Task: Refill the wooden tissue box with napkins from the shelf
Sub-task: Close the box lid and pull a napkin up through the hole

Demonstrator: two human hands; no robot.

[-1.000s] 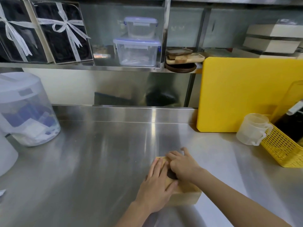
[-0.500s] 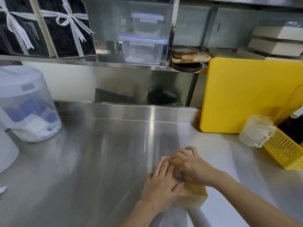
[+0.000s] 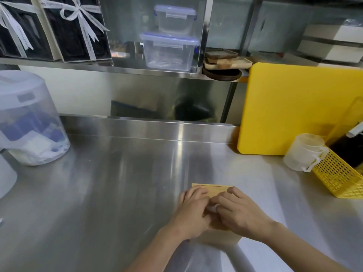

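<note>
The wooden tissue box [image 3: 213, 190] lies on the steel counter [image 3: 110, 193] near its front edge, mostly covered by both hands. My left hand [image 3: 191, 211] rests on the box's left half with the fingers curled over the top. My right hand [image 3: 238, 210] lies on the right half, its fingertips meeting the left hand's at the middle of the lid, where a small bit of white [image 3: 213, 208] shows between them. Only the far strip of the lid and the near wall are visible. No napkin stack shows on the shelf [image 3: 125, 70].
A clear lidded bin [image 3: 29, 122] stands at the left. A yellow cutting board [image 3: 294, 108] leans at the back right, with a plastic measuring cup [image 3: 304, 152] and a yellow basket [image 3: 339, 173] beside it. Clear food containers [image 3: 169, 50], ribboned black boxes [image 3: 76, 30] and wooden trays [image 3: 225, 62] fill the shelf.
Both hands have stayed on the box. My right hand has slid from the middle toward the right half, and the fingertips of both hands now pinch together at the lid's centre.
</note>
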